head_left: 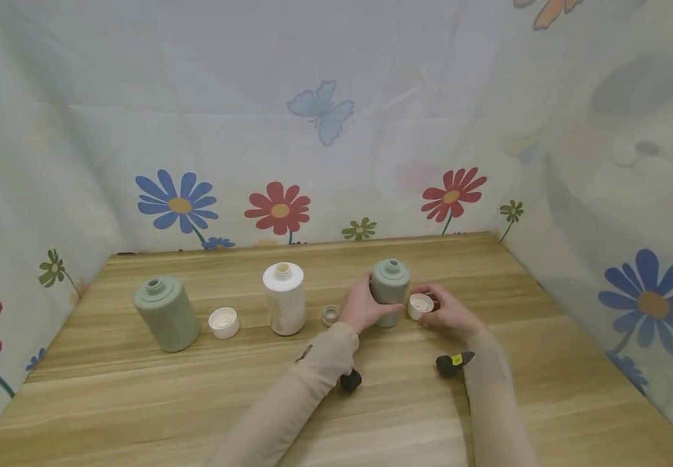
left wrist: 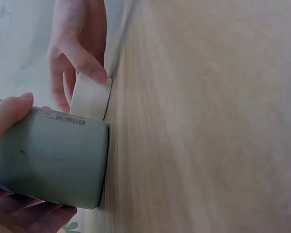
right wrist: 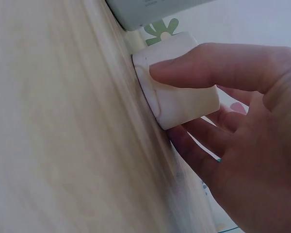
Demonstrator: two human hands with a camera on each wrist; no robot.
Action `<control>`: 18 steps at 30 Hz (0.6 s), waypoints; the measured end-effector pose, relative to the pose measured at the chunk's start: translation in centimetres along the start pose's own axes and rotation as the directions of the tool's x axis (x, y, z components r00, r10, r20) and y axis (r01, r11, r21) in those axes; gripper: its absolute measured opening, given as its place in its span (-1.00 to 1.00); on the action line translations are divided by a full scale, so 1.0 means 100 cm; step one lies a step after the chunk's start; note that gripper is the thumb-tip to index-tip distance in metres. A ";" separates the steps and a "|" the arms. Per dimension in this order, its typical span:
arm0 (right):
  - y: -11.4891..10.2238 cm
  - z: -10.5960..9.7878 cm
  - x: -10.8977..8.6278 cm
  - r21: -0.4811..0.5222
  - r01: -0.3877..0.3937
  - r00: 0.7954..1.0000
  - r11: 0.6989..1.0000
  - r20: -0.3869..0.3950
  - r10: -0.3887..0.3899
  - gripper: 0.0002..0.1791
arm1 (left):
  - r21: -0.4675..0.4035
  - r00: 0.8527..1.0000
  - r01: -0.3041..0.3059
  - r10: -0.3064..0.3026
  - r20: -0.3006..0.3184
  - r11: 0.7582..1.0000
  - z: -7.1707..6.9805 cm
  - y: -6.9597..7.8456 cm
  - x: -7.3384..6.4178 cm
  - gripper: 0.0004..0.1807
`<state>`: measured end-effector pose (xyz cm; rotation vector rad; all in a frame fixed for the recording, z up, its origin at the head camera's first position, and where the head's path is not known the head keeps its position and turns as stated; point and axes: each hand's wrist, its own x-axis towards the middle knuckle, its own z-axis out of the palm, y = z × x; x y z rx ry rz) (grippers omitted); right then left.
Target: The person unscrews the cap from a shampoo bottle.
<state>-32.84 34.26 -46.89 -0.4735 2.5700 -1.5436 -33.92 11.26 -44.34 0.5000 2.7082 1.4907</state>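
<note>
My left hand (head_left: 366, 307) grips a small sage-green bottle (head_left: 391, 285) with an open neck, thumb on the near side and fingers around the far side. The bottle stands upright on the table. Just to its right, my right hand (head_left: 450, 314) holds a white round cap (head_left: 421, 306) between thumb and fingers. In the right wrist view the thumb presses the side of the cap (right wrist: 179, 97), whose rim sits at the table top. The left wrist view shows the bottle (left wrist: 53, 155) beside the cap (left wrist: 91, 97).
Left of my hands stand a white bottle (head_left: 284, 301) and a larger green bottle (head_left: 167, 314), both uncapped. A white cap (head_left: 224, 322) sits between them, and a smaller cap (head_left: 330, 316) lies near my left hand. Flowered curtains (head_left: 325, 162) border the wooden table (head_left: 138, 402).
</note>
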 end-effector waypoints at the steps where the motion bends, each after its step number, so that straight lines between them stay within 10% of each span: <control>1: 0.001 0.002 0.001 -0.002 0.012 1.000 1.000 0.006 -0.012 -0.34 | -0.008 1.000 0.007 -0.007 0.003 1.000 0.000 -0.001 -0.001 -0.07; 18: -0.002 -0.008 -0.011 -0.095 -0.031 1.000 0.995 0.003 0.031 -0.21 | -0.045 0.997 0.028 -0.025 0.070 0.999 -0.010 0.001 -0.014 0.21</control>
